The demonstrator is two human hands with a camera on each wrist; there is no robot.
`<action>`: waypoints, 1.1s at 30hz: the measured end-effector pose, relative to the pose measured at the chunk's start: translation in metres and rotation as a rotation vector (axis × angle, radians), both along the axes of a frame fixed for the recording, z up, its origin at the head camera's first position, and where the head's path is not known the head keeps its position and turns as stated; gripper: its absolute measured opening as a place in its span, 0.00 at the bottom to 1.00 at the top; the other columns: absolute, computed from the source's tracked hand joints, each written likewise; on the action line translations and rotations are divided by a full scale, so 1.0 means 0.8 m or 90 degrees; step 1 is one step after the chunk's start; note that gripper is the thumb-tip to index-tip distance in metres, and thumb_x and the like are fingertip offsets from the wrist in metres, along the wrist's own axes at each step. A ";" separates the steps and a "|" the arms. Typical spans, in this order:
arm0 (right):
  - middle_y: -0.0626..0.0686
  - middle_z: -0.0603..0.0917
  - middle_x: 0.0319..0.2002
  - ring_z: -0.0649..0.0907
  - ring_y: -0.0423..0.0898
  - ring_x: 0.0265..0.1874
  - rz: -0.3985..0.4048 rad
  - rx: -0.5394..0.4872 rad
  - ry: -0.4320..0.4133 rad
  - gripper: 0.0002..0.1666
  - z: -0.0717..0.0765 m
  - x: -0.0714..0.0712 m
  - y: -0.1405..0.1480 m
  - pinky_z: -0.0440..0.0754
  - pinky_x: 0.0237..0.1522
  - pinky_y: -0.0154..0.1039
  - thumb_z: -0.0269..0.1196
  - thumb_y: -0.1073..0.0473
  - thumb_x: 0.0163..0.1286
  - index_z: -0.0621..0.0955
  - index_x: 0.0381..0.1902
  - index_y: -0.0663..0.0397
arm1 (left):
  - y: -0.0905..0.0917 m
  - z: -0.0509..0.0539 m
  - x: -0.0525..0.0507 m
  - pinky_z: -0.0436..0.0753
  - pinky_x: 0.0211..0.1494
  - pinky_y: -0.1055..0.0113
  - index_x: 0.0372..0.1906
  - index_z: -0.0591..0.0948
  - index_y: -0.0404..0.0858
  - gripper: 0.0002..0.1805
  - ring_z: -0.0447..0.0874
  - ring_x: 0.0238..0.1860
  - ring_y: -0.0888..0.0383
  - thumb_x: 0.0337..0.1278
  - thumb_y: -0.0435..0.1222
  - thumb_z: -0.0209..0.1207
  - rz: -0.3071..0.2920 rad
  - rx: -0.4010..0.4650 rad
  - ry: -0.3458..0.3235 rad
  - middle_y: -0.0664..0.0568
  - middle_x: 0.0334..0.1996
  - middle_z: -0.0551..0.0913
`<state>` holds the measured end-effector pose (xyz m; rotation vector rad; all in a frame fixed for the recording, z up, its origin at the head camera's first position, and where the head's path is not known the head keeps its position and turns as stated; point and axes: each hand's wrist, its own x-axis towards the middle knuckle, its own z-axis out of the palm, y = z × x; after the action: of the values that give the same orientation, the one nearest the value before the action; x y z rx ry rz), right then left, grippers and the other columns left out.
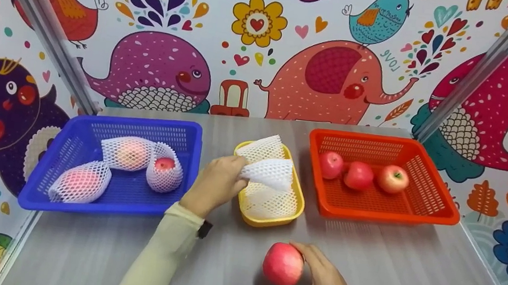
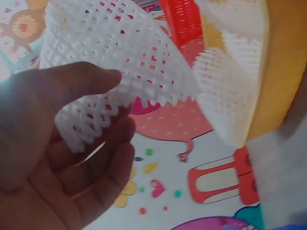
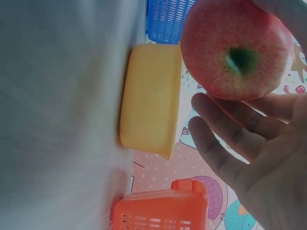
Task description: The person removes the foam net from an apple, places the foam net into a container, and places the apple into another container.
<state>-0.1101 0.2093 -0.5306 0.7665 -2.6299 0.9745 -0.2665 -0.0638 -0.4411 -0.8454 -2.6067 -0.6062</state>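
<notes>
Over the yellow basket (image 1: 269, 222), my left hand (image 1: 217, 183) pinches a white foam net sleeve (image 1: 270, 172) between thumb and fingers. The left wrist view shows the mesh of that foam net sleeve (image 2: 115, 52) draped past the thumb. More white foam nets (image 1: 271, 203) lie inside the yellow basket. In front of the basket, my right hand (image 1: 326, 284) grips a red apple (image 1: 283, 264) by its side, thumb below and fingers above. Seen from the right wrist, the apple (image 3: 211, 48) shows a greenish hollow at one end.
On the left stands a blue basket (image 1: 105, 212) with three apples in foam nets, one being a netted apple (image 1: 80, 181). An orange-red basket (image 1: 388, 217) on the right holds three bare apples, among them a pale red apple (image 1: 393, 179). A patterned wall (image 1: 242, 75) closes the back.
</notes>
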 end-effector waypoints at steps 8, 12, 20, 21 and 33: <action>0.44 0.78 0.56 0.79 0.43 0.52 0.011 -0.003 -0.007 0.50 -0.005 0.001 0.003 0.82 0.51 0.45 0.80 0.41 0.48 0.73 0.67 0.47 | 0.030 -0.045 -0.050 0.83 0.34 0.49 0.34 0.81 0.35 0.08 0.85 0.34 0.41 0.51 0.33 0.67 0.066 -0.070 -0.081 0.41 0.33 0.85; 0.41 0.77 0.56 0.80 0.40 0.50 0.003 -0.002 -0.018 0.50 -0.005 0.002 0.001 0.83 0.49 0.44 0.80 0.40 0.47 0.73 0.66 0.44 | 0.032 -0.065 -0.058 0.83 0.34 0.48 0.34 0.81 0.34 0.07 0.85 0.34 0.40 0.51 0.33 0.66 0.085 -0.111 -0.119 0.41 0.32 0.85; 0.42 0.77 0.56 0.80 0.41 0.50 0.006 -0.005 -0.024 0.50 -0.002 -0.002 0.004 0.83 0.49 0.45 0.81 0.43 0.47 0.73 0.67 0.44 | 0.033 -0.057 -0.058 0.83 0.42 0.51 0.46 0.81 0.33 0.16 0.83 0.38 0.47 0.56 0.39 0.66 0.078 -0.132 -0.209 0.43 0.38 0.84; 0.42 0.77 0.56 0.80 0.41 0.50 0.007 -0.007 -0.026 0.50 -0.002 -0.002 0.005 0.83 0.49 0.45 0.81 0.43 0.47 0.72 0.67 0.43 | 0.033 -0.052 -0.056 0.83 0.43 0.52 0.48 0.80 0.33 0.18 0.82 0.39 0.48 0.57 0.40 0.66 0.079 -0.128 -0.227 0.44 0.39 0.84; 0.41 0.77 0.55 0.80 0.40 0.49 -0.006 0.003 -0.010 0.51 -0.004 0.003 0.007 0.84 0.47 0.45 0.82 0.44 0.44 0.73 0.66 0.45 | 0.002 -0.015 0.009 0.82 0.48 0.49 0.56 0.79 0.32 0.27 0.82 0.44 0.44 0.57 0.44 0.69 0.035 -0.082 -0.130 0.41 0.45 0.83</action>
<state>-0.1080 0.2145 -0.5335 0.7489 -2.6479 0.9761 -0.2592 -0.0624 -0.4528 -0.7824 -2.8705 -0.5397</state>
